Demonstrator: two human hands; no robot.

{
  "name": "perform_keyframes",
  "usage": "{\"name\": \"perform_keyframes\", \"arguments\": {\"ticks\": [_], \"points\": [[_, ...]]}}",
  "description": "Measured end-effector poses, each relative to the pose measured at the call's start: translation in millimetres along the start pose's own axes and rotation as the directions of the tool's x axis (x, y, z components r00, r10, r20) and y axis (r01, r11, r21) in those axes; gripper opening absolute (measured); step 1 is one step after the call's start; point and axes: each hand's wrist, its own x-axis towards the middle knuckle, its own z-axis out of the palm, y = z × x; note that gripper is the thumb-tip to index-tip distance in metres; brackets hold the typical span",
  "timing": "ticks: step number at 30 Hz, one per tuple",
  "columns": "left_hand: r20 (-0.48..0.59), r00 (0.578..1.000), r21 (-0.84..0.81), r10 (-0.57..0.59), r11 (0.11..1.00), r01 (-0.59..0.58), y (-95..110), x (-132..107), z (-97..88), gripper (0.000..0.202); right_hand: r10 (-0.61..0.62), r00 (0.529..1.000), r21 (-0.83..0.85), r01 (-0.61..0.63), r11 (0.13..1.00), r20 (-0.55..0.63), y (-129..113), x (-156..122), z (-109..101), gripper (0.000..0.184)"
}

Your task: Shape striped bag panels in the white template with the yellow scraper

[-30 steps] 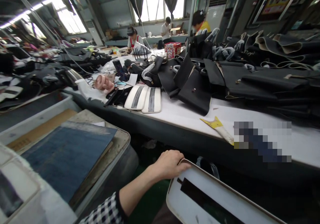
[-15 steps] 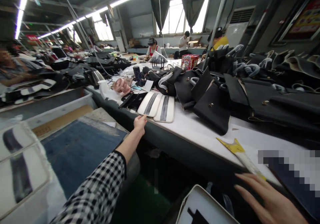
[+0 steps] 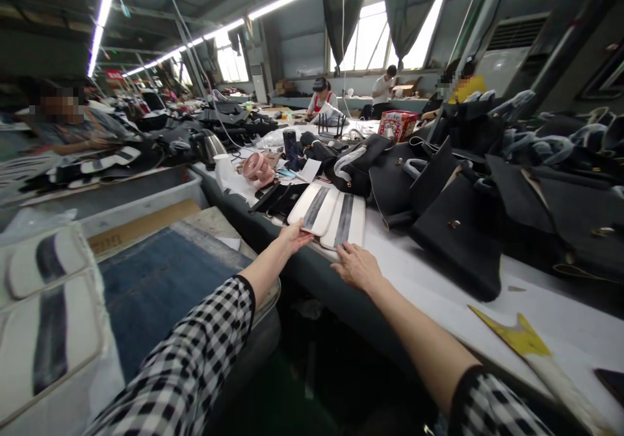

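Two white rounded panels, each with a dark grey stripe, lie overlapping at the near edge of the table. My left hand (image 3: 294,236) is closed on the near edge of the left white panel (image 3: 306,207), thumb on top. On the near edge of the right white panel (image 3: 355,218) are the bent fingers of my right hand (image 3: 358,267), closed at its rim. The undersides of both panels are hidden. Just behind them lies a black piece of material (image 3: 285,199).
Black bags (image 3: 458,247) are heaped along the right of the white table (image 3: 546,296). A yellow-ended tool (image 3: 517,335) lies near its edge. A pink fan (image 3: 257,168) stands behind the panels. More striped white panels (image 3: 53,332) are stacked at left. Co-workers sit beyond.
My right hand has come from the lower right to the right panel. My left hand has closed on the left panel's edge. The view has turned left, and a pale-rimmed item has left it.
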Motion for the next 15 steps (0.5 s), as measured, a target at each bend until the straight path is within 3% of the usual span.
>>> {"name": "perform_keyframes", "arguments": {"ticks": [9, 12, 15], "points": [[0.017, 0.993, -0.056, 0.118, 0.992, -0.117, 14, -19, 23.6, 0.021, 0.029, 0.998, 0.019, -0.03, 0.999, 0.056, 2, 4, -10, 0.035], [-0.008, 0.973, -0.13, 0.23, 0.965, -0.229, 54, -30, 26.2, 0.02, 0.042, 0.996, 0.073, -0.048, 0.996, 0.074, 2, 2, -8, 0.033], [-0.038, 0.911, -0.205, 0.411, 0.889, -0.41, 124, -43, 25.3, 0.017, 0.058, 0.995, 0.171, -0.071, 0.983, 0.077, -1, 1, -7, 0.032]]}}
